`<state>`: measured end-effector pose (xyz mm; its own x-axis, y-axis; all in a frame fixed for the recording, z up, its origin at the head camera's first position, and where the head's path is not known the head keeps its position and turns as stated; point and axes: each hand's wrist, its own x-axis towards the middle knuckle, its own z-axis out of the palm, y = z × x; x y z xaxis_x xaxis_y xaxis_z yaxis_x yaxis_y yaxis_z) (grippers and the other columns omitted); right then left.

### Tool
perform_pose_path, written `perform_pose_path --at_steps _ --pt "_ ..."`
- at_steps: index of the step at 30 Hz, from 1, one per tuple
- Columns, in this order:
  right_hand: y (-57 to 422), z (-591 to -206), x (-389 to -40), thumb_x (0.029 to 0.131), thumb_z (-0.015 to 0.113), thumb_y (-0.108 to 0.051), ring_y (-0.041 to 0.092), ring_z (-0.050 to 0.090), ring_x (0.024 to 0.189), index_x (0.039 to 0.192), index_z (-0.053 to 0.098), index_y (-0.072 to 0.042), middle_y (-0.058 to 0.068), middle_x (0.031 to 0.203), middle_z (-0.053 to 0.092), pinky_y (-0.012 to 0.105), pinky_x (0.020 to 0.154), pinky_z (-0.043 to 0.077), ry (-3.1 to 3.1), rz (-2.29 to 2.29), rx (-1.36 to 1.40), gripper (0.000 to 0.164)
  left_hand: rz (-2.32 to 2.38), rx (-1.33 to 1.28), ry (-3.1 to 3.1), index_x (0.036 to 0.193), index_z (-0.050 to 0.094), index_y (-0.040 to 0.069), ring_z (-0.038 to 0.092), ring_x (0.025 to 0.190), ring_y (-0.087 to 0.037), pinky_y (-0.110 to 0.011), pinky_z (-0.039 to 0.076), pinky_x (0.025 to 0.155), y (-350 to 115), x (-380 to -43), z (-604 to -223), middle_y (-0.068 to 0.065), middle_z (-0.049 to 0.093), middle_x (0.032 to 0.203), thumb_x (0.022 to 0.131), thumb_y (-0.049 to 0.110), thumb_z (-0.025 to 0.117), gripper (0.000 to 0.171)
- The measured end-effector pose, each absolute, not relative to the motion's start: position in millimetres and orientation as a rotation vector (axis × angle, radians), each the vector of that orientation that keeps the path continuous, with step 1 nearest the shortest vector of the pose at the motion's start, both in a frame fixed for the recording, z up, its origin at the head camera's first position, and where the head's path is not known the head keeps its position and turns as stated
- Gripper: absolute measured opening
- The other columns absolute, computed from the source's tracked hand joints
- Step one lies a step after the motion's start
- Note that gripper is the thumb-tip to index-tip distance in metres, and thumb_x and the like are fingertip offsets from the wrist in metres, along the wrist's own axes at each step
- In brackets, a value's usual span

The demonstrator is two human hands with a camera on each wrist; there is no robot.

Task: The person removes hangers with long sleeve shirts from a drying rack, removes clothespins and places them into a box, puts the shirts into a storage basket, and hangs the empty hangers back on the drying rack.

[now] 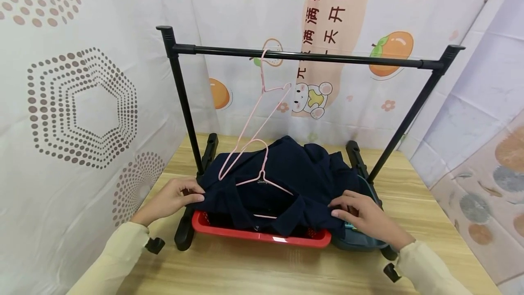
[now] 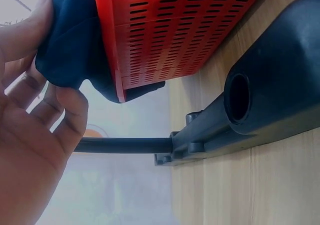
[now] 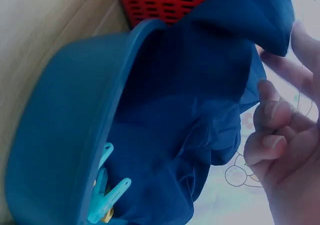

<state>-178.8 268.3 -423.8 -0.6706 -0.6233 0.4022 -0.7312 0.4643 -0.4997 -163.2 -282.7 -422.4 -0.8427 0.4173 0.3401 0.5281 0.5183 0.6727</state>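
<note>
A dark navy collared shirt lies spread over a red basket and a blue basin, its collar facing me. Inside the neck sits a pink hanger, its hook sticking up out of the opening. My left hand pinches the shirt's left shoulder between thumb and fingers; the left wrist view shows the cloth folded in that grip. On the other side, my right hand pinches the right shoulder, with the other fingers curled in the right wrist view.
A black rack spans the table, its crossbar above the shirt. From it hangs a second pink hanger, overlapping the shirt in the head view. Teal clothespins lie in the basin. The rack's black feet flank the containers.
</note>
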Motion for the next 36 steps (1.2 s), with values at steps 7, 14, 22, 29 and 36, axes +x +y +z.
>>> perform_pose_path --at_steps 7,14,22,29,36 --pt "266.0 -422.9 -178.5 0.093 0.076 -0.005 -0.005 0.044 0.060 0.109 0.075 -0.024 -0.020 0.085 0.058 0.015 0.052 0.040 -2.490 0.985 1.347 0.025 -1.207 -0.850 -2.595 0.097 0.079 0.021 0.057 0.076 -0.007 -0.027 0.049 0.064 -282.3 -163.2 -420.0 0.012 0.067 0.087 0.092 0.007 0.077 0.015" --pt "264.4 -413.2 -179.5 0.084 0.078 0.006 -0.008 0.046 0.063 0.104 0.072 -0.018 -0.015 0.087 0.066 0.010 0.057 0.040 -2.300 0.767 1.342 0.032 -1.127 -0.937 -2.523 0.099 0.073 0.021 0.055 0.075 -0.006 -0.026 0.046 0.061 -272.7 -163.8 -411.9 0.012 0.064 0.088 0.094 0.002 0.073 0.020" --pt "273.1 -400.5 -178.6 0.101 0.066 -0.012 -0.006 0.045 0.062 0.108 0.071 -0.012 -0.002 0.095 0.073 0.010 0.056 0.040 -2.220 0.730 1.266 0.009 -1.035 -1.036 -2.446 0.100 0.075 0.015 0.049 0.069 -0.004 -0.023 0.046 0.062 -250.0 -165.1 -391.9 0.011 0.058 0.085 0.094 -0.004 0.070 0.021" --pt "280.4 -388.8 -175.2 0.110 0.050 -0.034 -0.005 0.044 0.059 0.106 0.073 -0.008 -0.002 0.087 0.071 0.012 0.054 0.037 -2.136 0.680 1.202 0.035 -0.940 -1.078 -2.444 0.088 0.069 0.014 0.043 0.067 -0.003 -0.024 0.042 0.061 -226.0 -169.6 -379.4 0.012 0.048 0.078 0.092 -0.003 0.073 0.017" --pt "285.2 -385.6 -172.5 0.110 0.049 -0.035 -0.005 0.046 0.059 0.103 0.074 -0.006 0.000 0.085 0.072 0.012 0.053 0.039 -2.119 0.661 1.174 0.040 -0.961 -1.107 -2.435 0.078 0.056 0.016 0.036 0.064 -0.004 -0.026 0.037 0.060 -208.0 -179.3 -368.0 0.011 0.039 0.073 0.094 -0.002 0.072 0.029"
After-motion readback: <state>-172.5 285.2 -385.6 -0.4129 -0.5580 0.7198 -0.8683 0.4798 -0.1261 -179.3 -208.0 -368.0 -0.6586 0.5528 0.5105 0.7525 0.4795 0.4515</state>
